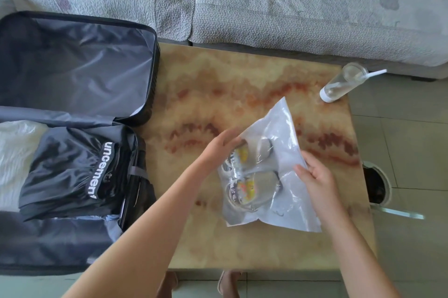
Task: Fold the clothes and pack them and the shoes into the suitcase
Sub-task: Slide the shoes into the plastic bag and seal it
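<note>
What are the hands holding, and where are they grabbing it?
Both hold the plastic bag with the shoes inside: the left hand grips its left edge, the right hand pinches its right edge.

Translucent plastic bag [286,127] lies flat on marbled table [242,74], pair of shoes [244,174] inside, side by side. Right hand [315,176] pinches bag's right edge. Left hand [221,146] touches bag's left edge; grip unclear. Open suitcase [150,67] at table's left holds folded black garment [65,169]. Clear tumbler [339,86] with straw stands at far right corner.

Home living room: sofa [266,6], table [242,84]
</note>
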